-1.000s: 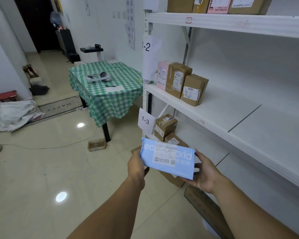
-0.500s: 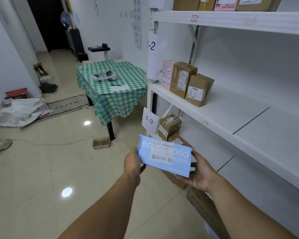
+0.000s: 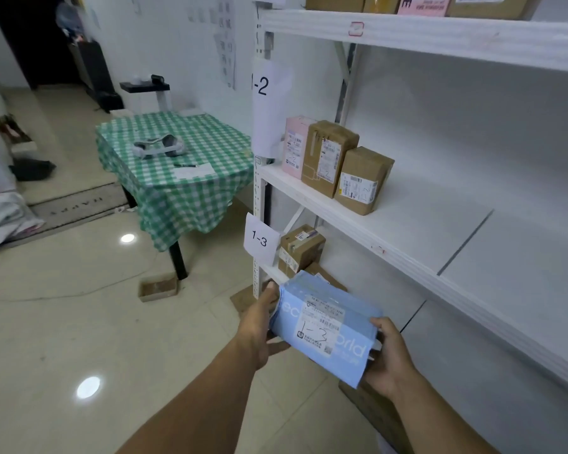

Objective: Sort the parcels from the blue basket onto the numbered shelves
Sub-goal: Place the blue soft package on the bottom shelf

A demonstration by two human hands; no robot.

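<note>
Holding the blue mailer parcel [image 3: 325, 329] between both hands, the person has it just below and to the right of the 1-3 tag [image 3: 259, 239], in the air and resting on nothing; the left hand [image 3: 259, 326] curls round the end of the parcel nearer the tag, fingers tucked under it; the right hand [image 3: 387, 352] grips the end farther from the tag, thumb on top at the edge. The printed label [image 3: 322, 326] on the parcel faces up and carries a handwritten 1-3, matching the tag. The parcel's long axis runs from up near the tag down and away to the right, roughly in line with the front edge of the 1-3 shelf [image 3: 273, 273], which starts right below the tag. That shelf lies beyond the parcel, on its far side from the person, so the move looks like a short push forward and slightly right, with the long side leading. A cardboard box [image 3: 300, 249] stands on the shelf just right of the tag, and a second brown box [image 3: 325, 276] shows partly behind the parcel; the free space seems to lie farther right of the tag, on the right hand's side, so that hand probably leads the parcel in.
</note>
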